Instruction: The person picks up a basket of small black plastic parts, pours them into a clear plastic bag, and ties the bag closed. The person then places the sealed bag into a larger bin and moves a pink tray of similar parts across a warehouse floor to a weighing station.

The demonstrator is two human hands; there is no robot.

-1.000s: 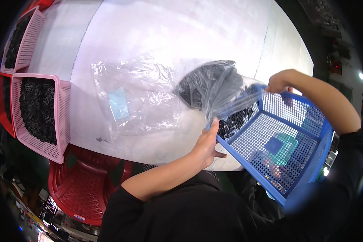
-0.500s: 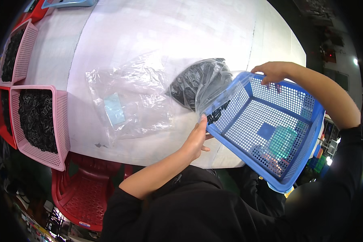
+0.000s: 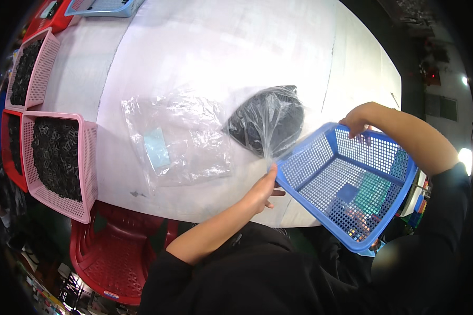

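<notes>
A blue perforated plastic basket (image 3: pixel 326 216) is held tilted over the table's near right edge, and no black parts show inside it. My right hand (image 3: pixel 358 119) is closed on its far rim. At the basket's left corner my left hand (image 3: pixel 260 194) pinches the gathered mouth of a clear plastic bag (image 3: pixel 270 123) against the rim. That bag lies on the table, bulging with small black parts. Left of it a second clear plastic bag (image 3: pixel 194 142) lies flat, with a pale blue slip (image 3: pixel 156 149) on or in it.
Pink baskets of black parts stand at the left, one nearer (image 3: pixel 91 157) and one farther (image 3: pixel 44 65), with a red tray (image 3: pixel 16 176) beside them. A light blue tray (image 3: pixel 108 11) sits at the far left. Below the white table (image 3: pixel 236 42) stands a dark red chair (image 3: pixel 110 257).
The black parts at the basket's left corner are gone from it, and the bag's neck is now gathered narrower. The basket and my right hand have come slightly down and nearer.
</notes>
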